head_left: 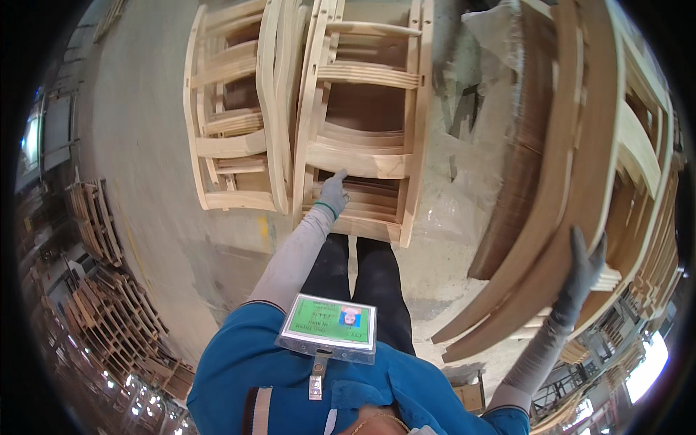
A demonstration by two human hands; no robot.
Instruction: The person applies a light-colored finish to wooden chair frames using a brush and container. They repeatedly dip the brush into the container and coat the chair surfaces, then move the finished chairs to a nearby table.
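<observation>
My left hand (333, 196), in a grey glove with a green cuff edge, reaches to a stack of pale wooden chair-back frames (359, 158) in front of my legs. Its index finger stretches out at the lower curved slat; the other fingers look partly curled. On the right, my right hand (582, 268), also grey-gloved, lies against the edge of a tall stack of curved wooden frames (580, 167). Its thumb and fingers are spread apart. Whether either hand presses on the wood is hard to make out.
Left of the middle stack stands another stack of slatted frames (230, 145). A brown curved board or sheet (518, 167) and clear plastic wrap (489, 43) lie beside the right stack. More stacked wood parts (109, 319) stand at far left. An ID badge (330, 326) hangs on my chest.
</observation>
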